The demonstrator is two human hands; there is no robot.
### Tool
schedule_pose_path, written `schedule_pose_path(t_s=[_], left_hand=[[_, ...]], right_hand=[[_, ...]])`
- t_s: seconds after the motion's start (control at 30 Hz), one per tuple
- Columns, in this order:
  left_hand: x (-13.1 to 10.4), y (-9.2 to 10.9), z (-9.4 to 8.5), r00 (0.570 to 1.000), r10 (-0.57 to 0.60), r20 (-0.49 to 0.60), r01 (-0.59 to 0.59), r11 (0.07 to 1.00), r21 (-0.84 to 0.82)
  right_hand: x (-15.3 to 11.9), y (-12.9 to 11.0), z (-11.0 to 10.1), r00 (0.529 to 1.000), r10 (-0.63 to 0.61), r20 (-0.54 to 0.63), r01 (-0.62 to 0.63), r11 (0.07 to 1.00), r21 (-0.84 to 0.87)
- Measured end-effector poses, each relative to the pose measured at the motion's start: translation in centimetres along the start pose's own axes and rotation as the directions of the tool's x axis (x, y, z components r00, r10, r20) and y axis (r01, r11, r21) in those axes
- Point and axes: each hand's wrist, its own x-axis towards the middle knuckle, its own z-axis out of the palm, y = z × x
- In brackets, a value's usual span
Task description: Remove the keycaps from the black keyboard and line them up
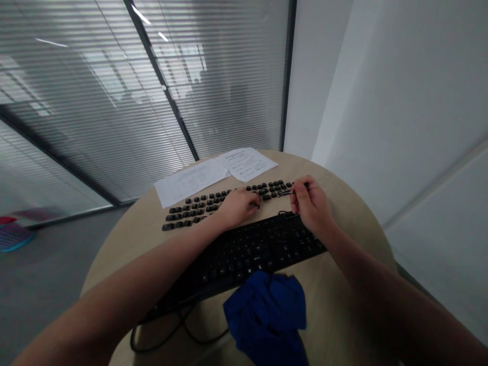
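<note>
Several rows of loose black keycaps (189, 214) lie on the round table, behind a black keyboard (263, 244). My left hand (237, 207) is closed over the right part of these rows. Its fingertips pinch a small dark piece, seemingly a keycap, mostly hidden by the fingers. Closed around a thin tool (285, 192), my right hand (311, 204) is above the keyboard's far right corner. The tool's wire-like metal end points left toward the keycaps, and it looks like a keycap puller. My left forearm covers part of the keyboard's left side.
Printed sheets (194, 179) lie at the back of the round wooden table (339, 203). A crumpled blue cloth (267, 310) is at the near edge, beside the keyboard's cable (152, 348). Glass with blinds and a white wall stand close behind. A basket (13, 236) sits on the floor left.
</note>
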Motion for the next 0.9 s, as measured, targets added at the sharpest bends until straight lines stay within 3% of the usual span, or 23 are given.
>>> schedule_pose_path(t_s=[0.2,0.57,0.7,0.8,0.9], left_hand=[[-0.5,-0.4,0.0,0.998,-0.042,0.056,0.036,0.992,0.117],[-0.8,-0.9,0.1,0.998,-0.027,0.057,0.021,0.994,0.104],[-2.0,-0.4,-1.8,0.997,-0.049,-0.052,0.052,0.996,0.073],[-4.2,0.6,-4.0,0.983,-0.11,-0.147,0.105,0.993,-0.046],[-6.8,2.0,-5.6,0.988,-0.149,-0.03,0.144,0.98,-0.14]], right_hand=[[-0.1,-0.1,0.3,1.0,0.01,0.022,-0.01,1.0,0.026],[-0.3,0.1,0.2,1.0,0.021,0.02,-0.021,1.0,0.012],[-0.5,-0.3,0.2,0.998,0.04,0.055,-0.041,0.999,0.013],[-0.8,-0.6,0.3,0.982,0.055,0.182,-0.058,0.998,0.009],[-1.3,-0.7,0.3,0.934,0.11,0.34,-0.111,0.994,-0.018]])
